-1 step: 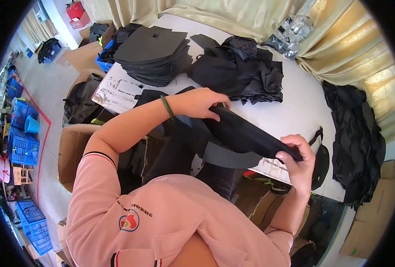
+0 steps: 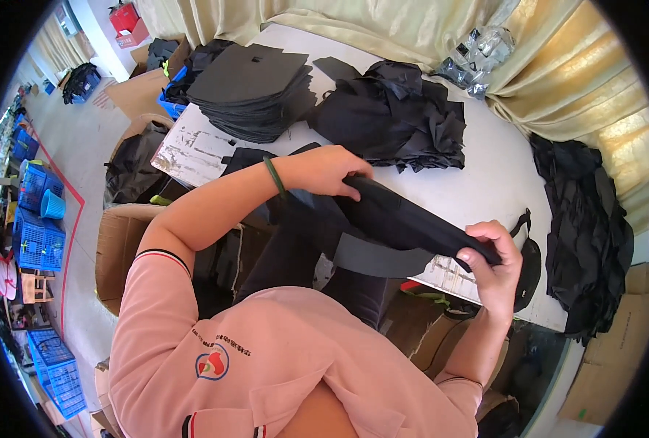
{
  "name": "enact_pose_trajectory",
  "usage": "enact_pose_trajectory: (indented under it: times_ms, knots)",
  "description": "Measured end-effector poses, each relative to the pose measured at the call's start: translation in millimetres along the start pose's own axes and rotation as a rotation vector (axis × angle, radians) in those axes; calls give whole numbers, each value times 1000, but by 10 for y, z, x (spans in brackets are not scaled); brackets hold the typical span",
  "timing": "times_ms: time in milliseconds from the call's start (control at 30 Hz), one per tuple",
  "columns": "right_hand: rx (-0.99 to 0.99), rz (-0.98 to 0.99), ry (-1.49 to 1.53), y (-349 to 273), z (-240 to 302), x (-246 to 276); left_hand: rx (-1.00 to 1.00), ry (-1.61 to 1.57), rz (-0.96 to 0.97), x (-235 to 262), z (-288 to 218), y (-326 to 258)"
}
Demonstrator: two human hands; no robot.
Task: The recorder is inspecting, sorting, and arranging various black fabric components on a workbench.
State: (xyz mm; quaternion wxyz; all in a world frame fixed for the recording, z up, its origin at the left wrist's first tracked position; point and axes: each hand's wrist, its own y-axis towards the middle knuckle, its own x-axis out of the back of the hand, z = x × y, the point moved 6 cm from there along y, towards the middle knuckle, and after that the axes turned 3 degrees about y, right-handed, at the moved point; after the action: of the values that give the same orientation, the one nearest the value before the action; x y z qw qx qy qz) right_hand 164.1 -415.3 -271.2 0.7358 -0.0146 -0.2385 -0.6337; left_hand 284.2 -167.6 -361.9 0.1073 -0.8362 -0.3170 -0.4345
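A black fabric piece (image 2: 408, 223) stretches slantwise between my two hands, above my lap and the table's near edge. My left hand (image 2: 333, 171) pinches its upper left end, thumb below and fingers over the edge. At the lower right end, my right hand (image 2: 496, 270) grips it between thumb and fingers. A dark grey stiff sheet (image 2: 379, 257) with a curved edge shows below the fabric; whether the two are joined I cannot tell. Right of my right hand lies a small black pouch (image 2: 528, 270) with a strap.
On the white table (image 2: 492, 164) stand a stack of dark grey panels (image 2: 251, 87) and a heap of black fabric pieces (image 2: 394, 117). More black fabric (image 2: 583, 226) hangs over the right edge. Cardboard boxes (image 2: 120, 252) flank me; blue crates (image 2: 41, 241) line the floor at left.
My right hand has shifted very slightly to the right with its end of the fabric. My left hand stays almost where it was, still gripping.
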Motion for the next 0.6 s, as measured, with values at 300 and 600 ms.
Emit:
enact_pose_trajectory:
  times_ms: [300, 600]
  knots:
    - [466, -131, -282, 146, 1003, 285, 111, 57, 321, -436, 378, -307]
    - [496, -224, -209, 22, 1013, 615, 165, 57, -16, 16, 678, -925]
